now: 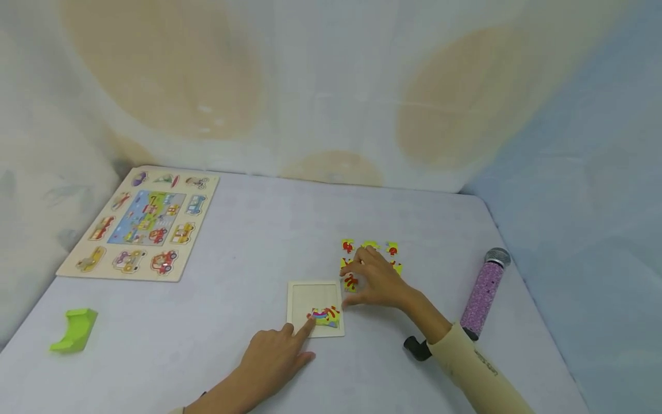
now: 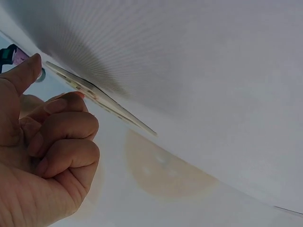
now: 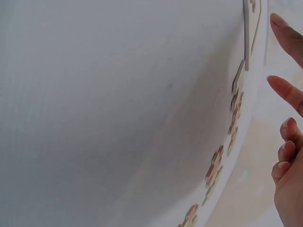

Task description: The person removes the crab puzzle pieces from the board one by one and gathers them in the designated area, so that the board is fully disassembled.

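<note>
A small square puzzle tray (image 1: 315, 283) lies flat near the table's middle, with joined yellow and red puzzle pieces (image 1: 328, 317) in its lower right part. With its index finger extended, my left hand (image 1: 271, 357) touches the left end of these pieces; its other fingers curl in the left wrist view. My right hand (image 1: 381, 283) hovers beside the tray's right edge, thumb and index finger spread apart and nothing between them. Several loose puzzle pieces (image 1: 392, 248) lie beneath and beyond it, partly hidden by the hand. One loose piece (image 1: 351, 283) sits close to the tray's upper right corner.
A large wooden vehicle puzzle board (image 1: 116, 261) lies at the back left. Nearer the left edge is a green curved block (image 1: 76, 330). On the right, a pink glittery microphone (image 1: 483, 299) lies by the right forearm, with a black piece (image 1: 416, 348) next to the sleeve.
</note>
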Motion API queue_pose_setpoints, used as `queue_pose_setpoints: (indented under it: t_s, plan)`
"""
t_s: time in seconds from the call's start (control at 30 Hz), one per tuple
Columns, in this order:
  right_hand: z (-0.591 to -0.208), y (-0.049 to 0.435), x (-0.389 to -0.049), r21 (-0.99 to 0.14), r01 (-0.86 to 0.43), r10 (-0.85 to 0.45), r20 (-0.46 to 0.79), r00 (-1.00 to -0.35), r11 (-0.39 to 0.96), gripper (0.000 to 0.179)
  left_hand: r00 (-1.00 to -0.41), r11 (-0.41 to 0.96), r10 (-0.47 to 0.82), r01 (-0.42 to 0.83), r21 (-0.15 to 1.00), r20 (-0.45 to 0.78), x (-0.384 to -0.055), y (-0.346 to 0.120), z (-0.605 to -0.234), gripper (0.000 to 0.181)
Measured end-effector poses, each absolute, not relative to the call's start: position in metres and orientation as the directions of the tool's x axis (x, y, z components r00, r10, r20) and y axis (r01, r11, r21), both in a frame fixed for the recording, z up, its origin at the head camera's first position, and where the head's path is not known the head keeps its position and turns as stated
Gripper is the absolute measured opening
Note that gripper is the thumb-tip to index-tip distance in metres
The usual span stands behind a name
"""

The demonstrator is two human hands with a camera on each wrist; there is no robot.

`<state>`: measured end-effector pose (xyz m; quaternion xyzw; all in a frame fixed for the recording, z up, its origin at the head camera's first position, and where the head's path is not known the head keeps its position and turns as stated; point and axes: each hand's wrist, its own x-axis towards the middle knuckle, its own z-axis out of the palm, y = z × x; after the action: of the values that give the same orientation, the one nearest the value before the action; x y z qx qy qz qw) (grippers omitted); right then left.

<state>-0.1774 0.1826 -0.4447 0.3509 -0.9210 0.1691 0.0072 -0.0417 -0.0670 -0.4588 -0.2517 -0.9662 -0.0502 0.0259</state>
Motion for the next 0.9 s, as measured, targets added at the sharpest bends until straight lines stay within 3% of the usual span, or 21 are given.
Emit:
queue_pose_setpoints:
  t_s: [0.37,0.67,0.9]
  plan:
    - [-0.441,0.156,-0.166,-0.412,-0.674,-0.699,0.115,-0.706,0.613,0.048,-0.844,0.847,0.519,0.529,0.054,0.132,-0.039,-0.057,-0.462,0.051]
    - [-0.438,0.127,-0.164,-0.363,-0.721,-0.767,0.027,-0.641,0.59,0.028,-0.834,0.839,0.539,0.544,0.011,0.117,-0.037,-0.039,-0.461,0.062]
    - [-0.437,0.118,-0.16,-0.307,-0.749,-0.794,-0.037,-0.607,0.587,0.028,-0.86,0.863,0.502,0.505,0.016,0.096,-0.033,-0.032,-0.461,0.063]
